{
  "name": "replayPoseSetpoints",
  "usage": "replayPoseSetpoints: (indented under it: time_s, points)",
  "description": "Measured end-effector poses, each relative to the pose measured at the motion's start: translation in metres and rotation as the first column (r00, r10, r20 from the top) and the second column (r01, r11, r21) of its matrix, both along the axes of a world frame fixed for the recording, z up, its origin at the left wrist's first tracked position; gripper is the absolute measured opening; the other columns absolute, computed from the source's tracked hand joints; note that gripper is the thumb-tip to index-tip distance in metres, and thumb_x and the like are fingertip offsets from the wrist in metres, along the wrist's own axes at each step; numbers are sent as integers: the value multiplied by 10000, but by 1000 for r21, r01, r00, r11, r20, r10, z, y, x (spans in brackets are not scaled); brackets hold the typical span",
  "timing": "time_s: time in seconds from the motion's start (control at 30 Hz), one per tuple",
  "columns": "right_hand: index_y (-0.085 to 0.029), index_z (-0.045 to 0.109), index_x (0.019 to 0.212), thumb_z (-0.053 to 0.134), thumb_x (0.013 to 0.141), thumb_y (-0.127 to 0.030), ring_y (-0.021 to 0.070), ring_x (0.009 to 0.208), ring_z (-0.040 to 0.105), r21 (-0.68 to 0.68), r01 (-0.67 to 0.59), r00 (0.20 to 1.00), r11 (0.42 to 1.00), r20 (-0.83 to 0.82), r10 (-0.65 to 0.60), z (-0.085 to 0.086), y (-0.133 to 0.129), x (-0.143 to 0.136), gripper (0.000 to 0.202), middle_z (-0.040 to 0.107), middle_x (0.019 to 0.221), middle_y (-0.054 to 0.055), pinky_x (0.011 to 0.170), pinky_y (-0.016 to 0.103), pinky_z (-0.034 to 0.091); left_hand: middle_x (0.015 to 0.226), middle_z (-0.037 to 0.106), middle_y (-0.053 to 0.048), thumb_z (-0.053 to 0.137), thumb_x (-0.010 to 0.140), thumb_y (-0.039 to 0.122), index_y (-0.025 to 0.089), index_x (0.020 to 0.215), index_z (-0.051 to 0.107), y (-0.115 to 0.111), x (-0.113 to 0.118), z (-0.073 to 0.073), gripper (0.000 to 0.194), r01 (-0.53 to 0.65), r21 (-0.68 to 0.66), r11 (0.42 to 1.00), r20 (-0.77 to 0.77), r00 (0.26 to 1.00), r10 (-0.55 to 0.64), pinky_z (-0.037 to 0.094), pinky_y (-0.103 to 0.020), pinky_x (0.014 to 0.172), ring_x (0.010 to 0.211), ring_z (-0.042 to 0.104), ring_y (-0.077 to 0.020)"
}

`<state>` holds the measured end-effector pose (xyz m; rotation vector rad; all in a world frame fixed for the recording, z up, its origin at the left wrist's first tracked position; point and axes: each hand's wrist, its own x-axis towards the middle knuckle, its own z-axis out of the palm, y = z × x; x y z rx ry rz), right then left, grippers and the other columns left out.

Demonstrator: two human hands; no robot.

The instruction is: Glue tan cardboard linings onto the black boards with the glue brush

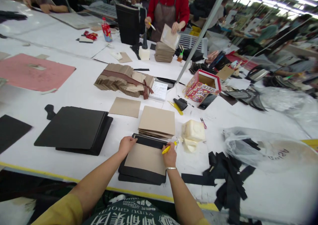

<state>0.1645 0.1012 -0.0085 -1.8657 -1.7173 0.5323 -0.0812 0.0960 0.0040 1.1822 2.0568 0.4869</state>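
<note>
My right hand [170, 155] is closed around a yellow-handled brush [167, 149], its pale bristle end pointing up and right. Under it lies a stack of black sheets [141, 174], with a beige cardboard panel [146, 157] on the top sheet. My left hand [127, 145] has its fingers closed at the top left corner of that top black sheet. Just beyond the stack is a pile of beige cardboard panels [157, 120]. To the right of the brush stands a cream plastic container [193, 131] with a cut-open top.
A larger stack of black sheets [72, 127] lies left. Black strips [230, 182] and a clear plastic bag [268, 149] cover the right side. Tied cardboard pieces [124, 79], a red box [202, 86] and a slanted metal pole [202, 33] stand farther back. A co-worker [169, 10] works opposite.
</note>
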Motion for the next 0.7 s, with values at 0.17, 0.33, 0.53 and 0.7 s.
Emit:
replayPoseSetpoints:
  time_s: [0.17,0.33,0.53,0.7]
  points:
    - [-188,434,940,444,773,-269,147,631,550,-13,12,999,1000,44,-11,1,0,-2,185,554,732,2,611,251,431,449,491,11,479,706,515,181,516,535,0,0,-5,388,5,-45,999,-33,999,-6,273,-234,488,498,483,-143]
    - [-190,429,960,443,776,-258,135,632,544,-23,15,998,1000,54,-14,-3,-1,-1,198,554,759,0,605,237,422,447,491,11,474,707,518,184,507,523,1,1,-7,393,10,-47,999,-37,999,-11,273,-232,484,495,482,-141]
    - [-186,431,971,441,778,-247,143,662,546,-17,0,996,1000,85,2,-2,1,-3,202,552,779,10,620,242,421,466,504,4,474,716,508,182,510,513,1,3,-3,387,13,-55,998,-62,998,-17,271,-231,484,504,488,-143]
    - [-179,456,979,457,772,-255,166,681,550,-18,-17,986,1000,168,20,0,4,-5,220,551,756,21,635,266,420,527,541,-14,459,751,481,181,544,534,4,2,4,372,76,-47,996,-128,989,-81,297,-236,505,552,516,-155]
